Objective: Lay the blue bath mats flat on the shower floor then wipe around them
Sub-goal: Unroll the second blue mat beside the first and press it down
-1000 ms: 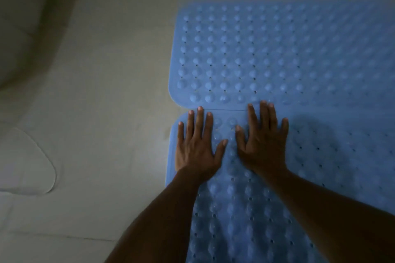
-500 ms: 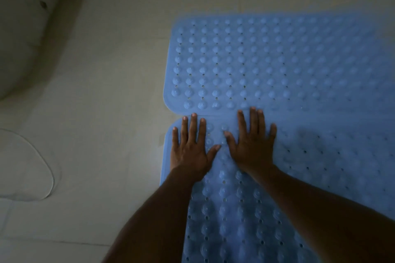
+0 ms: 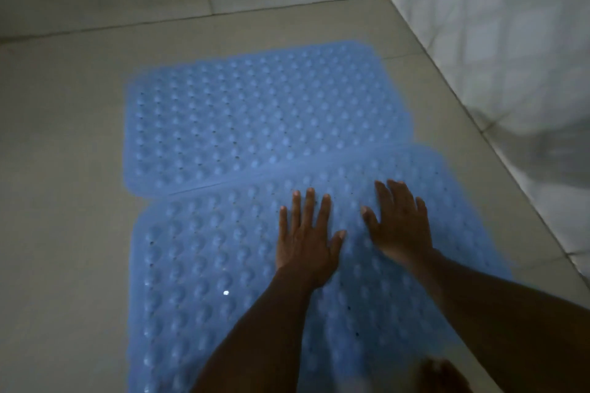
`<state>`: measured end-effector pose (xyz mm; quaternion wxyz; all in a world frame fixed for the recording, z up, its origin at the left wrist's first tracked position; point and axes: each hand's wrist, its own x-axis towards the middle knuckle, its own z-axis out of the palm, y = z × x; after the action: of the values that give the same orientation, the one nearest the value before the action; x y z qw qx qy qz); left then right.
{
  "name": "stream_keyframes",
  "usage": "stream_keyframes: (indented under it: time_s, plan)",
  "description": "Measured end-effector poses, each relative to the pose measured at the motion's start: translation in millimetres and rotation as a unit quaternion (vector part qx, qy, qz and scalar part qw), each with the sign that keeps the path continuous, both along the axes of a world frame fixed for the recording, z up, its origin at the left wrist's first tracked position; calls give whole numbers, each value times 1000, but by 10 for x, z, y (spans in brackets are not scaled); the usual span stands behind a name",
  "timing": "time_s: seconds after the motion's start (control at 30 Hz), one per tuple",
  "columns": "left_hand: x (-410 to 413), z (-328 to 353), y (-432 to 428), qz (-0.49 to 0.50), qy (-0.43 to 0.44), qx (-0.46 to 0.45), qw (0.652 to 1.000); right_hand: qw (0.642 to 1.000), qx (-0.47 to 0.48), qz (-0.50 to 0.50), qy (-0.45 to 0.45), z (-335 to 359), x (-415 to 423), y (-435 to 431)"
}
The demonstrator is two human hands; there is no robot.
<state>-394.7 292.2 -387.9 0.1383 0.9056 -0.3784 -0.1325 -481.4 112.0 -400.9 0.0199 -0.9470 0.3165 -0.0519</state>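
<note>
Dim, blue-lit view down at shower floor (image 3: 64,233). Two blue mats side by side, long edges touching or slightly overlapping just beyond fingertips; can't tell which lies on top.

L hand (image 3: 305,241) flat on near mat (image 3: 204,265), palm down, fingers spread, gripping nothing. R hand (image 3: 400,226) just right of it, also flat on near mat, fingers spread and a bit blurred, holding nothing. Thumbs pointed at each other, small gap between, not touching. Both forearms in from lower right.

Far mat (image 3: 255,112) beyond both hands, flat on tile, bumps up. Seam between mats on a slant, up toward the right. Near mat under and to left of hands, down to bottom edge; bumpy, small holes, a few bright glints left of L wrist.

Vs 0.5 s ago: hands then pressed near mat's left end, close to its corner; now well to the right, nearer its right half. R hand spread further from L. View swung right: white rounded object at left gone, tiled wall (image 3: 495,41) and floor corner now visible right of R hand. Mats look unmoved.

Blurred toes or foot (image 3: 439,375) at bottom edge, behind R forearm.
</note>
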Motion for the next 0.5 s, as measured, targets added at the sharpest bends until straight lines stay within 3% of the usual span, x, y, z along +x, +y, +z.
stream_keyframes:
  time_s: [0.17, 0.5]
  plan:
    - [-529, -163, -448, -85, 12, 29, 996, 998, -10, -53, 14, -68, -595, -322]
    - [-769, -370, -606, -103, -21, 72, 992, 997, 3, -65, 43, -254, -935, -508]
